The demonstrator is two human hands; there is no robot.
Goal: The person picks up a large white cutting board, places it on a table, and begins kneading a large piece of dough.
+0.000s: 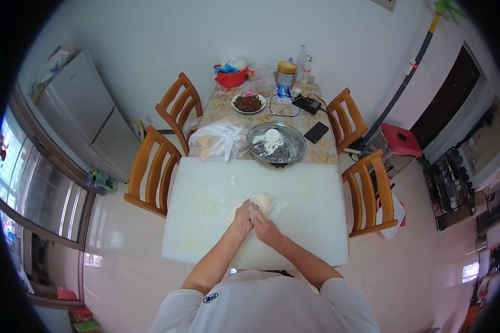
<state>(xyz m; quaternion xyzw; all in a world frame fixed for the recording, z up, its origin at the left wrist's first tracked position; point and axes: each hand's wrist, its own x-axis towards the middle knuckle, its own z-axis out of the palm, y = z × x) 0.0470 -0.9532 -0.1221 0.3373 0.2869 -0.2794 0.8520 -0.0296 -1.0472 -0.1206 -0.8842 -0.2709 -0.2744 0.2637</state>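
A lump of pale dough (265,202) lies on a large white cutting board (312,208). My left hand (242,217) and my right hand (267,229) meet at the dough's near side, fingers against each other. Whitish flour or dough coats the fingertips. The hands cover part of the lump, and whether the fingers grip any of it is hidden. Beyond the board's far edge stands a metal bowl (293,145) dusted with flour, with a small white round cup or scoop (272,135) and a utensil handle in it.
Left of the bowl sits a tied white plastic bag (221,139). Further back are a plate of dark food (248,103), a red basin (231,78), a lidded tin (286,74), bottles, cables and a black phone (316,132). Wooden chairs (152,170) flank the table on both sides.
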